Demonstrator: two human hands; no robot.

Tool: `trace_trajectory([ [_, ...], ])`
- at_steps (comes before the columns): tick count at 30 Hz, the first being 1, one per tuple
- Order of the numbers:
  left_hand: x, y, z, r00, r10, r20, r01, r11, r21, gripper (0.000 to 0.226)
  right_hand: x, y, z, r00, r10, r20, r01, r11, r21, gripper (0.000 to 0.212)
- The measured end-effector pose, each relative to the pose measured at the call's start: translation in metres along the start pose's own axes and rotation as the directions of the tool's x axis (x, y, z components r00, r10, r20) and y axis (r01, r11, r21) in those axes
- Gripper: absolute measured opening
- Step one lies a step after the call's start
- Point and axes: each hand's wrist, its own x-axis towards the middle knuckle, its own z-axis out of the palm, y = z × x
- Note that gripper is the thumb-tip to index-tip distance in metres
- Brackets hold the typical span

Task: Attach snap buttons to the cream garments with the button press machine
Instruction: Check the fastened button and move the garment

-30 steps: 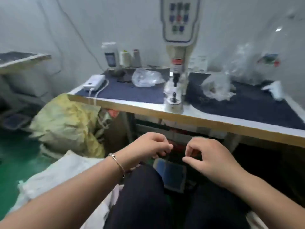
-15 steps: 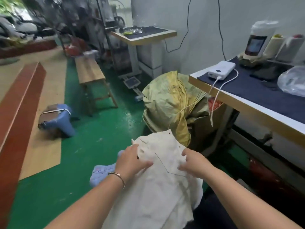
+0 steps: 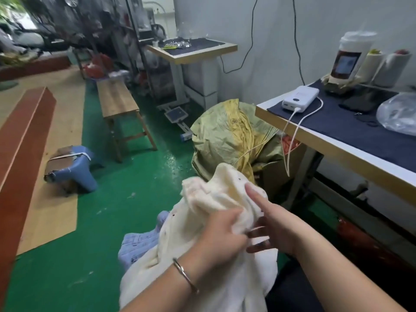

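A soft, limp cream garment [image 3: 216,199] is held low at the near centre, bunched in the left hand [image 3: 221,239]; the right hand [image 3: 276,228], fingers extended, touches it; an edge grip seems best

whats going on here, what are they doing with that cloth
A person is picking up a cream garment from a pile beside their seat. The left hand grips a bunched fold of it, while the right hand is open, its forefinger lying along the cloth. The button press is out of view; only the end of the table shows on the right, so no snap is being set yet.
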Motion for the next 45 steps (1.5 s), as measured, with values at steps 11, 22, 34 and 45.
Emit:
trace_trajectory([
  [11,-0.035,0.049,0.011,0.866,0.491,-0.092,-0.486,0.871,0.075,0.025,-0.092,0.003,-0.039,0.891,-0.32,-0.323,0.444,0.761,0.473,0.038],
  [22,-0.005,0.111,0.0,0.903,-0.075,0.424,0.286,0.84,-0.461,0.154,-0.244,-0.081,-0.053,0.644,-0.698,-0.314,0.707,0.387,0.592,0.03],
  [34,-0.006,0.265,0.072,0.885,0.297,0.358,-0.06,0.836,-0.546,0.036,-0.294,0.015,-0.153,0.729,-0.517,-0.448,0.651,0.324,0.686,0.044],
  [45,-0.032,0.411,0.124,0.652,0.749,0.118,-0.596,0.603,-0.531,0.019,-0.37,0.036,-0.198,0.248,-0.666,-0.704,0.968,0.194,0.159,0.026],
])
